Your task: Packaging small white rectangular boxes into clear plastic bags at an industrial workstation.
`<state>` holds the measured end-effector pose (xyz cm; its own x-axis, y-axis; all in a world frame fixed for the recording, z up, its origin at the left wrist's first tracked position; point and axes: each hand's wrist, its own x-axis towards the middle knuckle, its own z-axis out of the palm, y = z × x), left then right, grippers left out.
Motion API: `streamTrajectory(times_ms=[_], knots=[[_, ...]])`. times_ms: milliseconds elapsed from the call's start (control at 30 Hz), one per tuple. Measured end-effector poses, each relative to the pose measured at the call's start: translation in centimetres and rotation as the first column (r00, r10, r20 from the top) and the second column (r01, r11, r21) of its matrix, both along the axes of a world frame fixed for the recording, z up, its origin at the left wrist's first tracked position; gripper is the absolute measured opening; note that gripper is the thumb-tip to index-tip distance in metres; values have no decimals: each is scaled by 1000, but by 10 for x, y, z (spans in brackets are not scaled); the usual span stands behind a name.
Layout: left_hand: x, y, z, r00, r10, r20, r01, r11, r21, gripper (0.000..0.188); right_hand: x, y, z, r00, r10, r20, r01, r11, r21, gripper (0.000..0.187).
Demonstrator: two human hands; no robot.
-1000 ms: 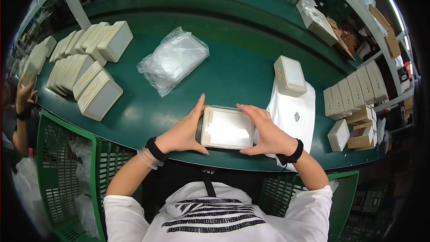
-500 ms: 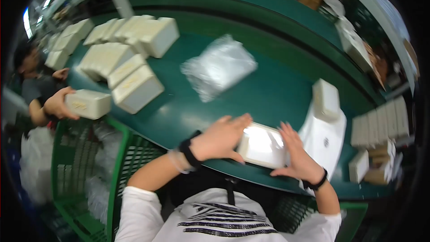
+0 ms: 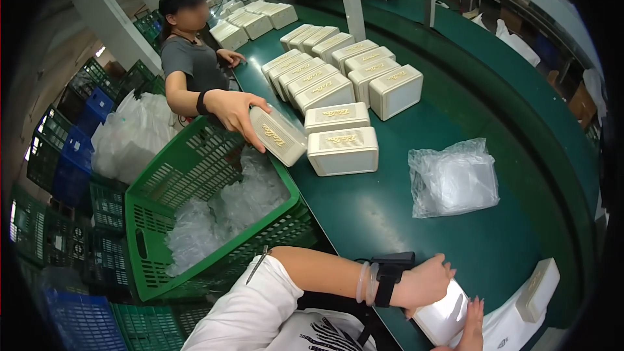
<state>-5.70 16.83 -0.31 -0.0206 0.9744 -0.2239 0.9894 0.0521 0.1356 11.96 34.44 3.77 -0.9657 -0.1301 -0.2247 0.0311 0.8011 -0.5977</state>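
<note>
A cream box (image 3: 441,317) with a shiny, light top face lies near the table's front edge, between my two hands. My left hand (image 3: 426,284) has its fingers curled over the box's far left corner. Along its right side rest the fairly straight fingers of my right hand (image 3: 472,325), with the thumb by the near edge; the lower part of this hand is cut off by the frame. Just right of it, another cream box (image 3: 538,291) stands on a white sheet-like piece (image 3: 504,331). A clear plastic bag (image 3: 454,179) with something pale inside lies farther back.
Several cream boxes with gold lettering (image 3: 342,151) stand in rows on the green table (image 3: 364,214). At the left, a co-worker's hand (image 3: 237,114) holds another cream box (image 3: 278,135) over a green crate (image 3: 211,289) containing clear plastic. A grey post (image 3: 351,3) rises behind the rows.
The view has swung left, bringing the co-worker and crate further into sight. My left hand has gone from stretched fingers to curled ones at the box's corner. My right hand stays at its side.
</note>
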Motion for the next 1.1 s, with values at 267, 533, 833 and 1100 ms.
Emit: streamTrajectory(times_ms=[267, 533, 833, 1100], knots=[[14, 9, 10, 1000, 1, -11, -1, 999, -41, 67, 5, -9, 6, 999, -41, 16, 40, 996, 83, 105], [-1, -18, 31, 969, 176, 175, -183, 983, 24, 102, 11, -4, -11, 980, -114, -165, 136, 982, 130, 146], [-18, -17, 19, 983, -7, 182, -23, 987, 160, 111, 26, -4, -19, 955, -279, -106, 278, 960, -27, 141], [-11, -7, 31, 987, 37, 155, -34, 999, -19, 112, 29, 1, -25, 967, -256, -3, 255, 967, -23, 136]])
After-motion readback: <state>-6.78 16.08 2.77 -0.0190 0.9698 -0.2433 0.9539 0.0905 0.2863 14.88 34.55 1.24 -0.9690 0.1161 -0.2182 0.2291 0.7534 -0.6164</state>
